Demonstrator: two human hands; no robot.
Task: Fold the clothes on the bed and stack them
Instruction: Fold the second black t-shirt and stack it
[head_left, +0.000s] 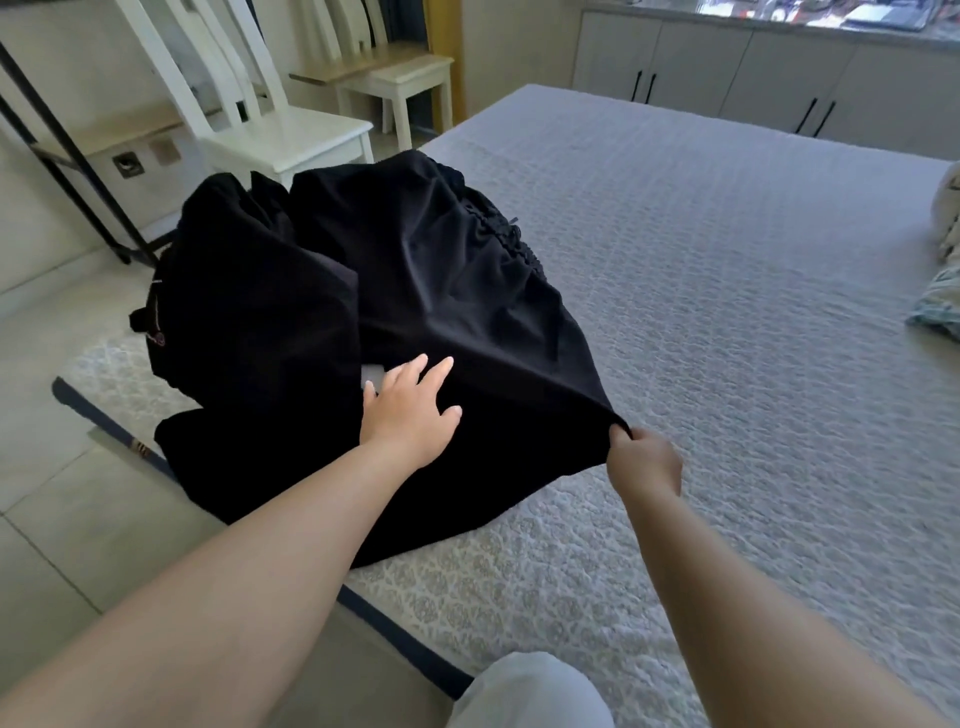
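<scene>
A pair of black trousers (447, 270) with a gathered waistband lies spread on the left part of the grey quilted bed (727, 291). My left hand (410, 410) rests flat on the fabric with fingers straight. My right hand (644, 460) pinches a corner of the same cloth and holds it taut just above the bed. A second black garment (249, 312) with a small logo is bunched at the bed's left edge, partly under the trousers.
White chairs (280, 124) and a small table (400, 78) stand beyond the bed's left side. Grey cabinets (753, 73) line the far wall. Patterned bedding (940, 306) lies at the right edge. Tiled floor (62, 467) runs along the left. My knee (524, 691) shows below.
</scene>
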